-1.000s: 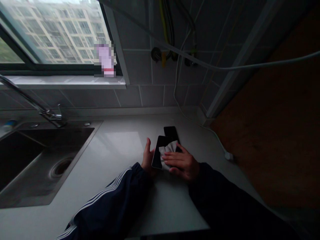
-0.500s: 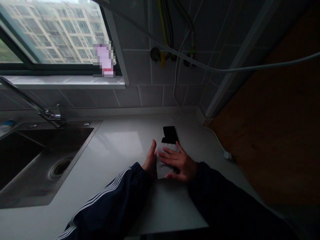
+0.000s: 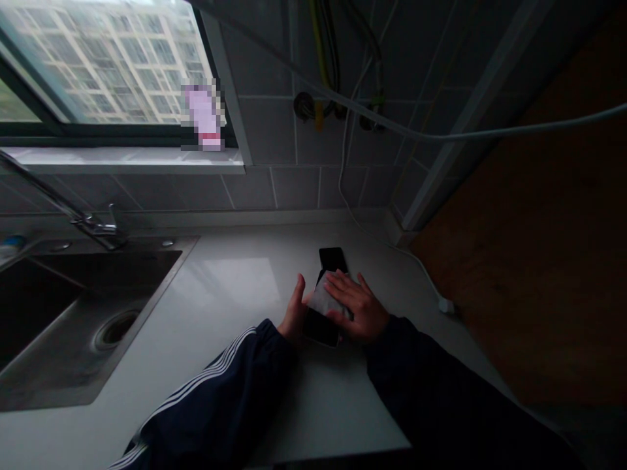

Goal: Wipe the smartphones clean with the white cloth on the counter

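A dark smartphone [image 3: 321, 328] is held by my left hand [image 3: 294, 311], which cups it along its left side with the thumb raised; the other fingers are hidden under it. Across the phone's upper half lies a thin whitish wipe [image 3: 322, 299]. My right hand [image 3: 361, 312] presses this wipe down on the screen with its fingers laid forward. The lower part of the screen shows bare and black. Just behind, a second black flat device like a phone [image 3: 332, 257] rests on the counter, partly covered by the held one.
A steel sink [image 3: 142, 326] with a chrome faucet [image 3: 100, 228] is set into the white counter [image 3: 235, 287] on the left. A white cable runs down the tiled wall to a plug [image 3: 445, 305] near the wooden panel [image 3: 539, 274] at right.
The right hand has slid the wipe up and away over the phone, tilting it and uncovering the lower screen. My left hand has stayed nearly in place.
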Motion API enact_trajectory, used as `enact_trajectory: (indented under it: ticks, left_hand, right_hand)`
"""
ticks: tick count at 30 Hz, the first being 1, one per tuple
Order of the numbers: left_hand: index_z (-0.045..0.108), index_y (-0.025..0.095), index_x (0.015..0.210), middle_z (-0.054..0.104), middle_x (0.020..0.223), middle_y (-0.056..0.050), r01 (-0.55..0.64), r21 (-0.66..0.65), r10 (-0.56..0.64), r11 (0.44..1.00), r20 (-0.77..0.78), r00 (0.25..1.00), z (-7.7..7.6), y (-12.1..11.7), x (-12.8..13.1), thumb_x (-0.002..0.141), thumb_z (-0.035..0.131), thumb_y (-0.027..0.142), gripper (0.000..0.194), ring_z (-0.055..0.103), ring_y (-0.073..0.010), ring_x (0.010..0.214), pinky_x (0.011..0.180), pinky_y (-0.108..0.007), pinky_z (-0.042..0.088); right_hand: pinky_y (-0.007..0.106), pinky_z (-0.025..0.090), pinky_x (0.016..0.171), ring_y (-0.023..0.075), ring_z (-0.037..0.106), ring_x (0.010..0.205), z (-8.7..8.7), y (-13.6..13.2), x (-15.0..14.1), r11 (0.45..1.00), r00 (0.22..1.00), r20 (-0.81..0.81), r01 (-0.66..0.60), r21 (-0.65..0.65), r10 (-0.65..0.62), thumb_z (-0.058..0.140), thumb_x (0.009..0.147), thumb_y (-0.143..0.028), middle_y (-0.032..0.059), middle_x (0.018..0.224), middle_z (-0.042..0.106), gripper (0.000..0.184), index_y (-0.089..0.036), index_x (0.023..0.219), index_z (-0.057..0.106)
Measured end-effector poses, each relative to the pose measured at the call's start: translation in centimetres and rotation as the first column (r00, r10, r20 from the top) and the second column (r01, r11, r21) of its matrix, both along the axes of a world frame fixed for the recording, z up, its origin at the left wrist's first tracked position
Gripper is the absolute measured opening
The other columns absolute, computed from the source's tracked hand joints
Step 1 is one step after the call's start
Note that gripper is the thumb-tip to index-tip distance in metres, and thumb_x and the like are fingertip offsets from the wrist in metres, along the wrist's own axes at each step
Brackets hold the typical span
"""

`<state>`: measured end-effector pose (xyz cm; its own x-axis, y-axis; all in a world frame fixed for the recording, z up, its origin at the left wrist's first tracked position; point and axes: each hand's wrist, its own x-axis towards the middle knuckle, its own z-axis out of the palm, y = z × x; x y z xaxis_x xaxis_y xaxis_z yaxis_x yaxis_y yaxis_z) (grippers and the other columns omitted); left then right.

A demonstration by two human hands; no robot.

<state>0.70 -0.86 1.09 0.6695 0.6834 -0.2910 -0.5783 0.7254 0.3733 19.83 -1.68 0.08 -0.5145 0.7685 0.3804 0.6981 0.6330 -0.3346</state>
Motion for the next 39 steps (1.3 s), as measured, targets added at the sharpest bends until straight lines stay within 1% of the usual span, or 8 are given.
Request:
enact_trajectory:
  ticks: [5, 7, 15, 20, 28, 31, 35, 39]
  left_hand:
    - [0.059, 0.007, 0.139, 0.076, 0.108, -0.022, -0.066, -0.078, 0.058, 0.995, -0.092, 0.994, -0.2, -0.1, 0.1, 0.095, 0.032, 0.074, 0.085, 0.075, -0.0358, 0.100, 0.090, -0.045, 0.056]
    - [0.060, 0.004, 0.137, 0.076, 0.106, -0.023, -0.064, -0.101, 0.053, 0.993, -0.108, 0.993, -0.3, 0.0, 0.0, 0.094, 0.033, 0.077, 0.089, 0.074, -0.0370, 0.100, 0.090, -0.045, 0.057]
    - [0.054, 0.012, 0.148, 0.073, 0.122, -0.018, -0.023, -0.034, 0.022, 0.999, -0.024, 0.999, 0.3, -0.3, 0.7, 0.099, 0.028, 0.070, 0.080, 0.069, -0.0347, 0.117, 0.106, -0.047, 0.048]
    - [0.053, 0.007, 0.147, 0.074, 0.119, -0.021, -0.089, -0.053, 0.086, 0.995, -0.052, 0.995, 0.0, -0.3, 0.7, 0.101, 0.022, 0.066, 0.080, 0.070, -0.0333, 0.117, 0.110, -0.045, 0.045]
    - [0.063, 0.004, 0.134, 0.077, 0.105, -0.022, -0.146, -0.070, 0.139, 0.987, -0.090, 0.986, -1.0, 0.8, -0.4, 0.097, 0.023, 0.074, 0.088, 0.076, -0.0334, 0.093, 0.087, -0.042, 0.058]
    - [0.061, 0.004, 0.136, 0.076, 0.106, -0.023, -0.102, -0.056, 0.099, 0.993, -0.048, 0.994, -0.8, 0.8, -0.1, 0.097, 0.019, 0.073, 0.089, 0.076, -0.0332, 0.092, 0.086, -0.043, 0.057]
    - [0.059, 0.008, 0.140, 0.075, 0.110, -0.021, -0.038, 0.002, 0.038, 0.999, 0.052, 0.998, -0.7, 0.4, 0.3, 0.099, 0.021, 0.070, 0.083, 0.075, -0.0325, 0.093, 0.088, -0.045, 0.056]
    - [0.059, 0.009, 0.140, 0.076, 0.107, -0.019, -0.063, 0.010, 0.063, 0.998, -0.018, 0.998, -0.9, 0.4, 0.3, 0.101, 0.026, 0.065, 0.076, 0.075, -0.0319, 0.092, 0.088, -0.043, 0.055]
  right_hand:
    - [0.062, 0.003, 0.126, 0.0314, 0.041, 0.149, -0.4, -1.4, -1.2, 0.952, 0.952, 0.002, -0.307, 0.018, 0.307, 0.057, 0.096, -0.064, 0.0125, 0.151, 0.056, 0.064, -0.022, 0.143, 0.060]
    - [0.058, -0.004, 0.127, 0.0291, 0.040, 0.150, -0.5, -1.7, -1.5, 0.932, 0.932, 0.018, -0.363, 0.015, 0.362, 0.053, 0.097, -0.064, 0.0105, 0.152, 0.055, 0.062, -0.023, 0.143, 0.059]
    - [0.070, 0.016, 0.122, 0.0337, 0.032, 0.154, -0.7, 0.0, 0.0, 0.999, 0.997, 0.078, -0.020, 0.035, 0.017, 0.038, 0.105, -0.058, 0.0151, 0.162, 0.039, 0.065, -0.020, 0.157, 0.041]
    - [0.069, 0.009, 0.123, 0.0353, 0.028, 0.155, 0.0, -0.8, -0.6, 0.986, 0.983, 0.075, -0.163, -0.027, 0.165, 0.044, 0.099, -0.068, 0.0181, 0.162, 0.039, 0.079, -0.016, 0.158, 0.039]
    - [0.061, -0.003, 0.126, 0.0296, 0.039, 0.151, 1.1, -2.7, -1.6, 0.913, 0.920, -0.048, -0.393, -0.108, 0.390, 0.051, 0.095, -0.072, 0.0117, 0.153, 0.054, 0.072, -0.022, 0.146, 0.055]
    - [0.064, 0.002, 0.125, 0.0289, 0.050, 0.144, 1.1, -1.7, -0.5, 0.942, 0.944, -0.079, -0.326, -0.078, 0.321, 0.046, 0.100, -0.066, 0.0108, 0.146, 0.061, 0.059, -0.024, 0.140, 0.061]
    - [0.071, 0.020, 0.120, 0.0324, 0.047, 0.145, 1.0, 0.2, 1.0, 0.995, 0.997, -0.047, -0.060, -0.076, 0.057, 0.039, 0.107, -0.052, 0.0146, 0.151, 0.054, 0.051, -0.022, 0.144, 0.059]
    - [0.070, 0.026, 0.119, 0.0348, 0.044, 0.147, 0.4, 0.6, 1.1, 0.997, 0.996, -0.062, -0.060, -0.039, 0.058, 0.045, 0.103, -0.057, 0.0168, 0.152, 0.053, 0.058, -0.019, 0.145, 0.058]
